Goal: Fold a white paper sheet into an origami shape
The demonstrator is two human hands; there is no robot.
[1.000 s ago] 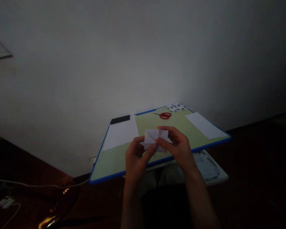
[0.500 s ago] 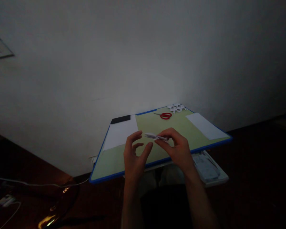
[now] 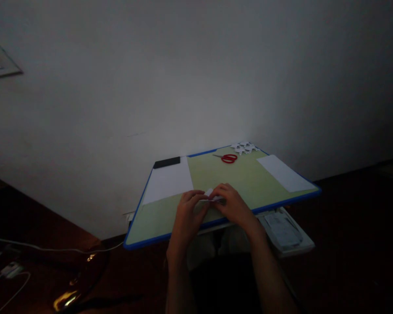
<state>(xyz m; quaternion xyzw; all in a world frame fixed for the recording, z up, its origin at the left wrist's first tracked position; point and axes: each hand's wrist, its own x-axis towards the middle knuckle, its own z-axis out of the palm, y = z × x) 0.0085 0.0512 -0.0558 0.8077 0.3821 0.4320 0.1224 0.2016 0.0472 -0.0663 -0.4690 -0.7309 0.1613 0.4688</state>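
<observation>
A small folded white paper piece [image 3: 211, 195] lies low over the green board [image 3: 245, 179], pinched between my two hands. My left hand [image 3: 187, 215] has its fingers curled onto the paper's left side. My right hand [image 3: 233, 206] covers its right side with fingers pressed down on it. Most of the paper is hidden under my fingers. The room is dim.
On the blue-edged board lie a white sheet [image 3: 168, 182] at left, a white sheet [image 3: 285, 172] at right, red scissors [image 3: 228, 158], a black bar [image 3: 166, 162] and several folded paper pieces [image 3: 244, 147] at the far edge. Cables [image 3: 9, 270] lie on the floor at left.
The paper was held up and open a second ago, then flattened by my right hand. Both hands have now dropped to the board and closed on it.
</observation>
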